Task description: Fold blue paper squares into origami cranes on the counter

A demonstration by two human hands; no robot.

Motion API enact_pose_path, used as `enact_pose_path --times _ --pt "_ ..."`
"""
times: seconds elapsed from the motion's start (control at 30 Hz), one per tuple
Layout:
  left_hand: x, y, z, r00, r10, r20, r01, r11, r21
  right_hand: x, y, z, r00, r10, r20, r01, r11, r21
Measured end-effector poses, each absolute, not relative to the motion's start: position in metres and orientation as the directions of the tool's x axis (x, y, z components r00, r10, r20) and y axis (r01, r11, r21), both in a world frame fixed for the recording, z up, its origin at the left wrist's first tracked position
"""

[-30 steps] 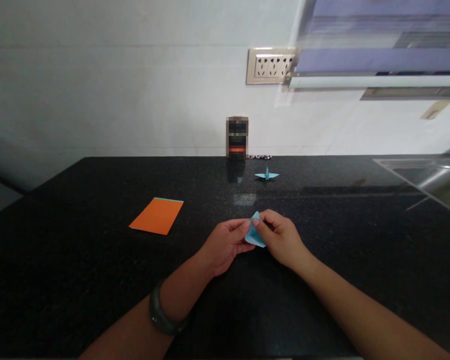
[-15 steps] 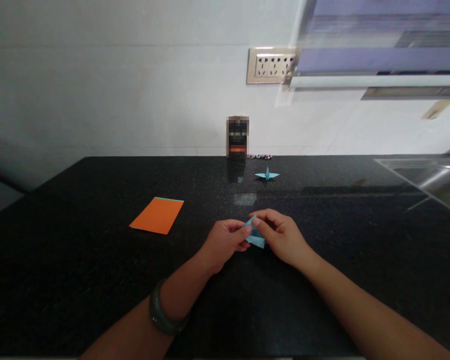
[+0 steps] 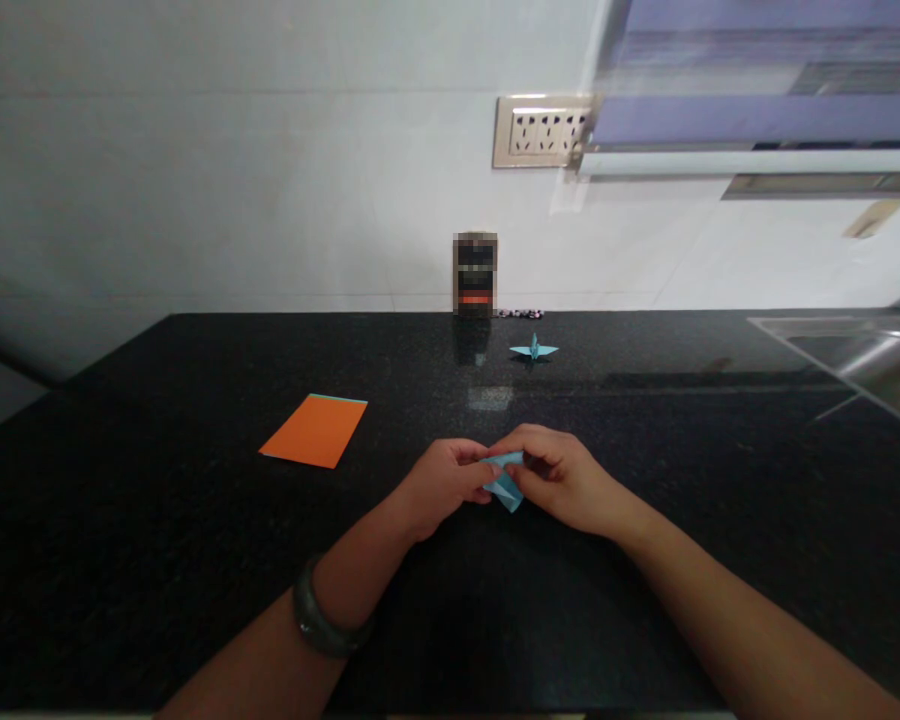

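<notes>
A small piece of folded light-blue paper (image 3: 507,488) is held between both hands, just above the dark countertop (image 3: 450,640). My left hand (image 3: 444,485) pinches its left side, thumb on top. From the right, my right hand (image 3: 559,475) grips it with the thumb on the near face and the index finger along the top edge. The fingers cover part of the paper, so its full shape is hidden. Beyond the hands stands a finished light-blue paper crane (image 3: 534,349) with its wings spread.
To the left lies a stack of square paper (image 3: 315,432), orange on top. A phone-like upright object with a blurred face (image 3: 475,275) leans at the wall, a beaded strand (image 3: 521,314) beside it. A metal sink (image 3: 877,360) is at right, a socket panel (image 3: 544,132) above.
The folded paper has turned in the hands, with a pointed corner now facing down toward me. My right hand has shifted slightly, its index finger reaching further left over the top edge.
</notes>
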State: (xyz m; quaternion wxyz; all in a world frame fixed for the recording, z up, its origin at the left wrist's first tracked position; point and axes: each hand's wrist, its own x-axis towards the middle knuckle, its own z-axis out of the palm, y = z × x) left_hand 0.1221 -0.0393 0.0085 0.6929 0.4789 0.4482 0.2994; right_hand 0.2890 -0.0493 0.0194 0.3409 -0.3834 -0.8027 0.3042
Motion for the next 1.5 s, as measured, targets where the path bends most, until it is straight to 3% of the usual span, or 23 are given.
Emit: enact_pose_path --times 0.47,0.67,0.87,1.0,1.23,1.4,1.5 --pt "0.125 -0.038 0.005 0.435 0.856 -0.280 -0.155 0.377 0.913 0.286 -0.048 0.012 -0.416 0.840 0.349 0.461 0.525 -0.716" --pt "0.131 -0.046 0.012 0.251 0.926 -0.284 -0.187 0.334 0.924 0.284 -0.044 0.010 -0.266 0.813 0.517 0.638 0.551 -0.538" --pt "0.135 -0.048 0.007 0.292 0.923 -0.250 -0.209 0.317 0.925 0.277 -0.046 0.011 -0.467 0.772 0.431 0.685 0.625 -0.375" --pt "0.132 -0.043 0.003 0.317 0.925 -0.211 -0.191 0.280 0.941 0.275 -0.048 0.011 -0.508 0.756 0.412 0.694 0.643 -0.324" --pt "0.126 -0.038 -0.003 0.266 0.958 -0.104 0.106 0.078 0.991 0.274 -0.048 0.010 -0.496 0.755 0.429 0.688 0.643 -0.337" --pt "0.123 -0.034 -0.004 0.254 0.964 -0.078 0.133 0.045 0.990 0.276 -0.047 0.009 -0.391 0.792 0.470 0.695 0.588 -0.413" --pt "0.124 -0.034 0.000 0.236 0.959 -0.157 0.057 0.148 0.987 0.278 -0.046 0.008 -0.348 0.796 0.495 0.681 0.577 -0.450"
